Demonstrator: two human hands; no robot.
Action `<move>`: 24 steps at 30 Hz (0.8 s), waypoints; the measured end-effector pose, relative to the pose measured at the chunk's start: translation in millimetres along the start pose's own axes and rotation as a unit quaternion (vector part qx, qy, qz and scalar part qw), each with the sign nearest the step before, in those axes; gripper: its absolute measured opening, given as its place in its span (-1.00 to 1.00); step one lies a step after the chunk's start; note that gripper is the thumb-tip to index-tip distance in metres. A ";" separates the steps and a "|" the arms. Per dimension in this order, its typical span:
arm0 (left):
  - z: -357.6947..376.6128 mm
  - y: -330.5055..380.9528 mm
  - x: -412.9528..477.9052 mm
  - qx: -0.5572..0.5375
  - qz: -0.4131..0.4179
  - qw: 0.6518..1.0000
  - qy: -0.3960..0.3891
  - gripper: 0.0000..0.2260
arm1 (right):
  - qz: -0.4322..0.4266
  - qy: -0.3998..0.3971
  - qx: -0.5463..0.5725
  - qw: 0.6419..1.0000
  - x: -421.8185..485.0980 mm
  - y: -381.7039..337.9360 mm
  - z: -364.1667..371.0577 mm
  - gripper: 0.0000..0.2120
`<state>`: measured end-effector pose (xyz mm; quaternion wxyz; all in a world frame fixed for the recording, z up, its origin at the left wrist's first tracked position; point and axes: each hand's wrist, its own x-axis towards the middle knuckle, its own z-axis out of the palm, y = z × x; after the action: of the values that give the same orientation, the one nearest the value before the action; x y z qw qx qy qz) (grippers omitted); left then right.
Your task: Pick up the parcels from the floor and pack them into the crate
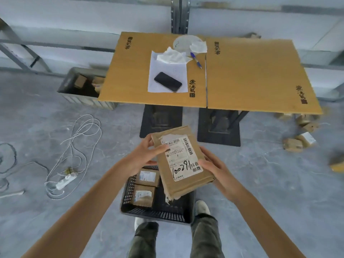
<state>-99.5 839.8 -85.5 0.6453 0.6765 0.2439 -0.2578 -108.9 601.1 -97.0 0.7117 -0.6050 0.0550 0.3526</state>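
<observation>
A flat brown cardboard parcel (181, 161) with a white shipping label hangs above the black plastic crate (158, 214) on the floor at my feet. My left hand (147, 155) grips its upper left edge, thumb on the label. My right hand (214, 166) holds its lower right edge. Two small brown parcels (146, 187) with labels lie in the crate's left half. More small parcels (299, 141) lie on the floor at the right, under the table's edge.
Two wooden tables (251, 77) stand ahead, carrying a phone (167, 81), paper, tissues and a pen. A grey crate (81, 86) with parcels sits at the left table's corner. A white power strip and cable (65, 181) lie on the floor at left.
</observation>
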 end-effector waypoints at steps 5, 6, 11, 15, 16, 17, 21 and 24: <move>-51.7 -48.0 8.5 -0.075 -0.029 0.997 0.015 -0.59 | 0.000 0.199 0.083 0.976 6.4 48.9 62.4 -0.71; -60.4 -59.5 11.8 -0.094 -0.036 0.994 0.030 -0.58 | 0.004 0.241 0.085 0.967 7.7 60.3 71.6 -0.74; -58.4 -126.3 27.9 -0.148 -0.070 0.982 0.096 -0.54 | 0.083 0.204 0.086 0.972 14.2 130.0 109.8 -0.38; -34.9 -191.0 53.9 -0.030 -0.090 0.991 0.092 -0.46 | 0.113 0.244 0.068 0.961 36.7 192.1 99.7 -0.26; -32.0 -209.6 62.7 0.040 -0.098 0.991 0.077 -0.39 | 0.126 0.261 0.057 0.955 43.9 209.0 89.4 -0.30; -30.4 -229.1 73.1 0.110 -0.115 0.986 0.054 -0.34 | 0.138 0.272 0.043 0.951 51.6 225.7 77.9 -0.37; -30.0 -324.7 122.7 0.277 -0.164 0.945 -0.053 -0.57 | 0.185 0.265 -0.073 0.943 86.1 302.0 36.3 -0.54; -25.2 -388.5 162.0 0.313 -0.171 0.932 -0.065 -0.63 | 0.219 0.235 -0.146 0.936 119.0 368.5 13.5 -0.55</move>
<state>-234.8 883.3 -482.5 0.3614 0.7741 0.2202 -0.4708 -234.3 672.1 -456.6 0.4873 -0.7411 0.2995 0.3515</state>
